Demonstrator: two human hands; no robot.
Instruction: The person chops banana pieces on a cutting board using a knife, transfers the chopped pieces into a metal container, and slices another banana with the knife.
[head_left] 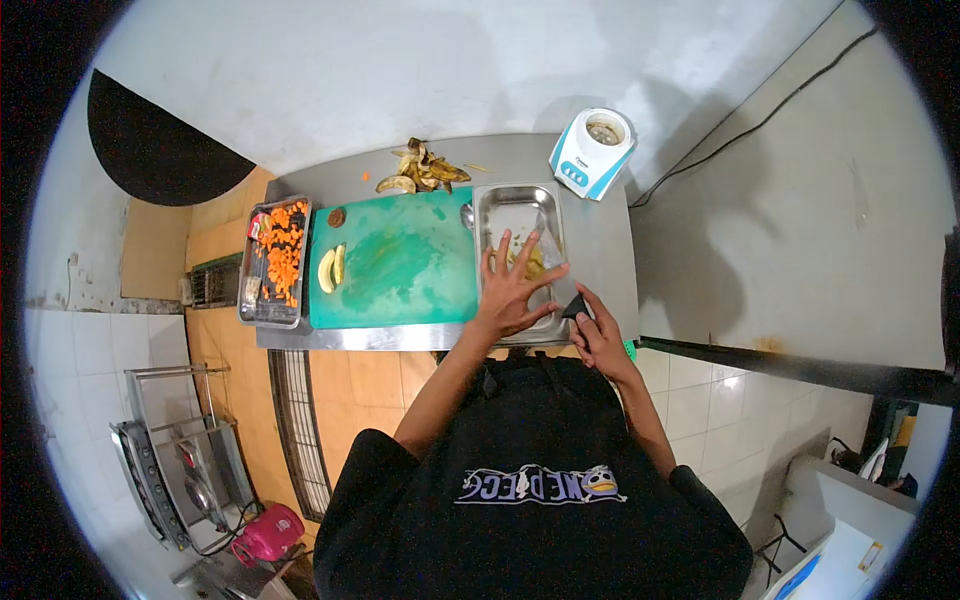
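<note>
A: Where was the left hand (pixel 515 290)?
B: It was over the metal tray (pixel 498 211), open, fingers spread wide. I couldn't tell how firmly it pressed on anything.

A: And the right hand (pixel 598 335)?
B: That one was closed around a black-handled tool (pixel 574 307), at the tray's near right side.

A: What did the tray hold?
B: Some yellowish food (pixel 534 265), partly hidden by the left fingers. The tray sat on the table (pixel 605 240), at the right edge of a green board (pixel 405 265).

A: Anything on the board?
B: Two pale, curved pieces (pixel 327 271) lay side by side near its left edge, and a spoon (pixel 467 216) was by the tray.

A: And around it?
B: Dark-spotted peels (pixel 430 172) lay behind the board, a tray of orange pieces (pixel 270 314) stood to its left, and a white-and-blue appliance (pixel 592 160) stood at the back right.
</note>
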